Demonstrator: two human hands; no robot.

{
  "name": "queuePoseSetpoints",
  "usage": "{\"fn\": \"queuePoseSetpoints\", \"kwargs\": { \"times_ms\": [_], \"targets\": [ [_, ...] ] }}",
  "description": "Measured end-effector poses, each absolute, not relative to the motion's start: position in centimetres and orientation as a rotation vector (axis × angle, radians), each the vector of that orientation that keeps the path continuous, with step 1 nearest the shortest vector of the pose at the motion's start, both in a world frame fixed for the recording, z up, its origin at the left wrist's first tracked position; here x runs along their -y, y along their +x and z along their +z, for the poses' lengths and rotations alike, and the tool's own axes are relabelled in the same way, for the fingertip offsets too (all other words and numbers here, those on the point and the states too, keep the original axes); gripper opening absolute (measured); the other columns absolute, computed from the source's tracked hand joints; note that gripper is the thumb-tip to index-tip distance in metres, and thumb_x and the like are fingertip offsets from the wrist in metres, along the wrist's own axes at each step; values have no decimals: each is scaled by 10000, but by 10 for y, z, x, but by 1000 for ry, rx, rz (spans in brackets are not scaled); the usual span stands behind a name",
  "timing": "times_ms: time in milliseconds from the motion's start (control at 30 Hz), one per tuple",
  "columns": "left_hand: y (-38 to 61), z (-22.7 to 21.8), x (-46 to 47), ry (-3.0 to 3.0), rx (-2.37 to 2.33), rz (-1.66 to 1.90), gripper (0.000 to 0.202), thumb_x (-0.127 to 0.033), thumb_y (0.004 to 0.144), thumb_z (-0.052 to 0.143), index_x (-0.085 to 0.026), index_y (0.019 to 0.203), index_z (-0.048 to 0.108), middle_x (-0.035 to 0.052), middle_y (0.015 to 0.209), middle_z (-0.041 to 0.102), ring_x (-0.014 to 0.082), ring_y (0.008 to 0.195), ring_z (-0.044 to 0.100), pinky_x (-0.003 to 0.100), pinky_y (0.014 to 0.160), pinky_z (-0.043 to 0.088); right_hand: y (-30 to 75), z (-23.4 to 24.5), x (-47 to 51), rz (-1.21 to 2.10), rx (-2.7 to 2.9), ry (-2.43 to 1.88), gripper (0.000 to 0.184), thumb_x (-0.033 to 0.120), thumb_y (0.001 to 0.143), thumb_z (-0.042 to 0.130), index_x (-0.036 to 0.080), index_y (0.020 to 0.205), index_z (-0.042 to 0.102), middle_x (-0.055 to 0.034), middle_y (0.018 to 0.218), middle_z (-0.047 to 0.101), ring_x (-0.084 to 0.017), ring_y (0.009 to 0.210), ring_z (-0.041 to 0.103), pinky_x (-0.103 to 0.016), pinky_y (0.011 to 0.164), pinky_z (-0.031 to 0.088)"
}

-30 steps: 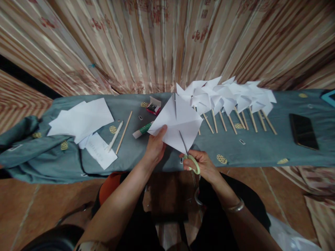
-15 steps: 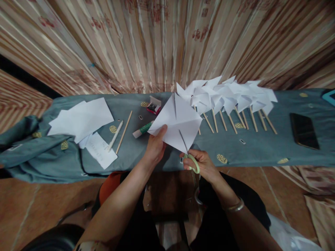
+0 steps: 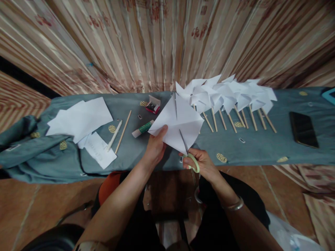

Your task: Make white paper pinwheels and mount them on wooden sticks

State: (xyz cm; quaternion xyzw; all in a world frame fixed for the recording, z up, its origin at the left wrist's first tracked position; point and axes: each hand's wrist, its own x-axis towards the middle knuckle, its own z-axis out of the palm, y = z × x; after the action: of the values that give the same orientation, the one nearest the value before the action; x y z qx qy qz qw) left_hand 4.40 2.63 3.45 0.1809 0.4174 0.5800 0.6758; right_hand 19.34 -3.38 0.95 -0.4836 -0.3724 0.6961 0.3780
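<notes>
My left hand [image 3: 156, 144] pinches a square sheet of white paper [image 3: 180, 115] by its near left edge, thumb on top. The sheet hangs above the table with a corner toward me, and a slit runs in from its far corner. My right hand [image 3: 200, 162] is closed round the light green handles of a pair of scissors [image 3: 194, 163]. Their blades lie at the sheet's near corner, along a slit that runs toward the middle. Beyond the sheet, to the right, lie several white paper pinwheels [image 3: 225, 94] on wooden sticks.
On the grey-green cloth [image 3: 256, 150] lie a glue stick [image 3: 143, 129], a small open red box [image 3: 153, 104], a wooden stick [image 3: 123, 131] and a white pencil-like stick [image 3: 114, 135]. White sheets [image 3: 83, 116] and a written-on slip [image 3: 101, 151] are at left, a black phone [image 3: 303, 129] at right.
Hardly anything differs. The sheet's right corner has shifted very slightly to the right, and the whole view has moved a little. Both hands keep their hold.
</notes>
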Motion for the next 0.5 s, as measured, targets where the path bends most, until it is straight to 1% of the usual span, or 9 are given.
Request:
{"fn": "queuePoseSetpoints", "kwargs": {
  "times_ms": [133, 233, 400, 500],
  "targets": [
    [44, 34, -26, 407, -938, 1302, 317, -239, 702, 762, -142, 990, 671, 41, 918, 729, 187, 850, 666, 299, 799, 509, 193, 11, 34, 1780, 960, -1240, 421, 501, 539, 857, 167, 735, 693, 42, 564, 550, -73, 485, 500, -212, 474, 434],
    [44, 34, -26, 398, -940, 1308, 332, -244, 693, 772, -140, 991, 667, 44, 922, 729, 193, 871, 667, 300, 810, 508, 193, 11, 34, 1777, 945, -1266, 426, 495, 522, 867, 167, 730, 692, 38, 565, 569, -73, 479, 514, -207, 470, 440],
    [43, 33, -26, 417, -926, 1296, 358, -245, 692, 772, -132, 1010, 652, 37, 922, 727, 173, 836, 664, 283, 782, 512, 191, 10, 34, 1769, 896, -1286, 438, 488, 478, 884, 164, 697, 685, 43, 532, 577, -66, 451, 506, -197, 450, 432],
    [43, 33, -27, 413, -922, 1297, 337, -247, 684, 776, -134, 976, 650, 25, 892, 726, 154, 788, 657, 262, 742, 508, 190, 9, 34, 1771, 865, -1292, 439, 485, 467, 888, 166, 691, 687, 46, 524, 575, -61, 439, 500, -189, 436, 426]
  ]
}}
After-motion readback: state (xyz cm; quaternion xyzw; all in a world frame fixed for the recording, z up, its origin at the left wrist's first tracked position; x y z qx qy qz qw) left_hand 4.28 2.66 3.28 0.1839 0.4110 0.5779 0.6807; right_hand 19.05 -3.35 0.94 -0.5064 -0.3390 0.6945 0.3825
